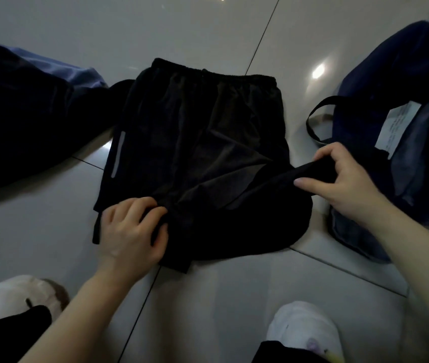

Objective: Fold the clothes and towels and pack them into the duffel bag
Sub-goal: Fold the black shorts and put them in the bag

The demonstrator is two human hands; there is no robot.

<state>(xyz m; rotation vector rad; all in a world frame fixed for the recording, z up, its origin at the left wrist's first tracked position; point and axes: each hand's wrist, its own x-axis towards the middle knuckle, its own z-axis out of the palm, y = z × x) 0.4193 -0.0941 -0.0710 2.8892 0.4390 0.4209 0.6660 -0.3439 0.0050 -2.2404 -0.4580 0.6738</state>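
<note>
Black shorts [190,132] lie flat on the tiled floor, waistband away from me, a grey reflective strip on their left leg. My left hand [132,231] grips the hem at the crotch of the shorts, fingers curled into the cloth. My right hand [344,176] holds the bunched hem of the right leg, lifted a little off the floor. The navy duffel bag [396,121] stands open at the right, a white label inside and a black strap loop toward the shorts.
A pile of dark and blue clothes [32,111] lies at the left, touching the shorts. My two feet in light slippers [302,328] are at the bottom edge. Glossy grey floor tiles [208,297] surround everything.
</note>
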